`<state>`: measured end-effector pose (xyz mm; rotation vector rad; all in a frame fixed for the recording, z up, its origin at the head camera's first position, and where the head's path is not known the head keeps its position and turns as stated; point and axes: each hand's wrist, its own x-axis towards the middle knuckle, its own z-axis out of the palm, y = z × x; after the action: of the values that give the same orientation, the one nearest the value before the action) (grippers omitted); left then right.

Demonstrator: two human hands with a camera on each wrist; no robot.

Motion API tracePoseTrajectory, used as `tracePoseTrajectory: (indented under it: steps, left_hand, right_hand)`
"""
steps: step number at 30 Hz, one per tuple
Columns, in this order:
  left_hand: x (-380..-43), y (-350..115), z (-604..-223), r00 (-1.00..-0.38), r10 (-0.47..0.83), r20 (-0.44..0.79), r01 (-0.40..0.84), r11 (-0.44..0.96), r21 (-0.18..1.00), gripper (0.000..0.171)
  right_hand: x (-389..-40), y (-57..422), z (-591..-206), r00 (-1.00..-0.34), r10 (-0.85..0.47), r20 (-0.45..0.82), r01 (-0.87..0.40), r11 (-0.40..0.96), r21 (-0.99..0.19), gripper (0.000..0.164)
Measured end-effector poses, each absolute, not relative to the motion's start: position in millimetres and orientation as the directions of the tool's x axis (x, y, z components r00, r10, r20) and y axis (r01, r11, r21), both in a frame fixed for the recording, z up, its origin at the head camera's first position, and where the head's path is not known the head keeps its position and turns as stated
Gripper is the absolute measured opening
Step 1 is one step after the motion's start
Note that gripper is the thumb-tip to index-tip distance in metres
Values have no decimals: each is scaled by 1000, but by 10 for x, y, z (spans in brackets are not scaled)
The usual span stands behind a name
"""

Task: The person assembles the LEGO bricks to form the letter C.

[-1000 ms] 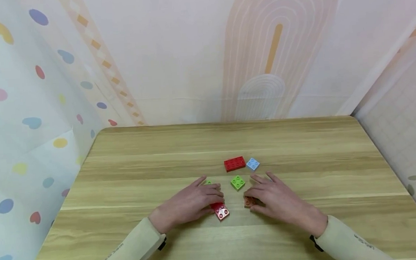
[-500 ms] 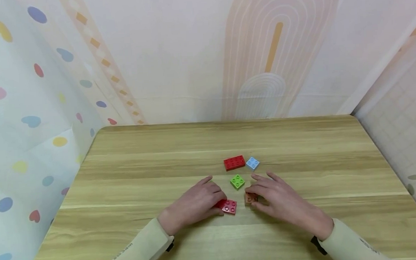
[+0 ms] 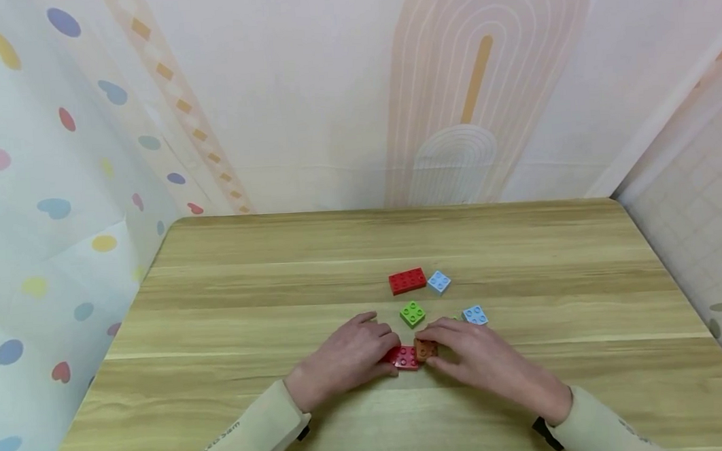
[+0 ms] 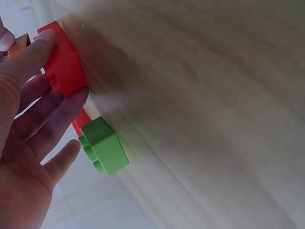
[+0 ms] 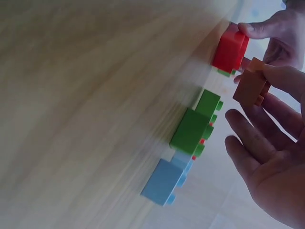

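My left hand (image 3: 355, 352) pinches a red brick (image 3: 407, 358) between thumb and fingers, its studded right end sticking out. In the left wrist view this red brick (image 4: 66, 62) lies between thumb and fingertips. Between thumb and forefinger, my right hand (image 3: 478, 349) pinches a small orange brick (image 3: 425, 349), overlapping the red brick's right end in the head view. The right wrist view has the orange brick (image 5: 250, 86) raised off the table and tilted. Just beyond both hands sits a green brick (image 3: 412, 314). A light blue brick (image 3: 474, 315) shows past my right knuckles.
Farther back lie a long red brick (image 3: 407, 281) and a light blue brick (image 3: 439, 282), almost touching. Another green brick (image 4: 105, 145) stands by my left little finger. In the right wrist view a green brick (image 5: 189, 131) stands near a blue one (image 5: 163, 181). The wooden table (image 3: 248, 286) meets hanging cloth behind.
My left hand has moved right and turned the red brick to point rightward. My right hand has brought the orange brick left to meet its end, uncovering a light blue brick.
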<state>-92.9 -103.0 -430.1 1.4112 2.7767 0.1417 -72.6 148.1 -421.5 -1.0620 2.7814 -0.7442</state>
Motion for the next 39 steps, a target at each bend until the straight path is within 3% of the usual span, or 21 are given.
tracePoseTrajectory:
  steps: [22, 39]
  left_hand:
    - [-922, -1013, -4338, -647, 762, 19, 754, 636, 166, 35]
    - [-929, -1021, -4333, -627, 778, 36, 775, 619, 128, 38]
  right_hand:
    - [-728, 1363, -4253, -724, -687, 67, -618, 602, -506, 28]
    - [-778, 1316, -4166, -737, -676, -8, -579, 637, -509, 27]
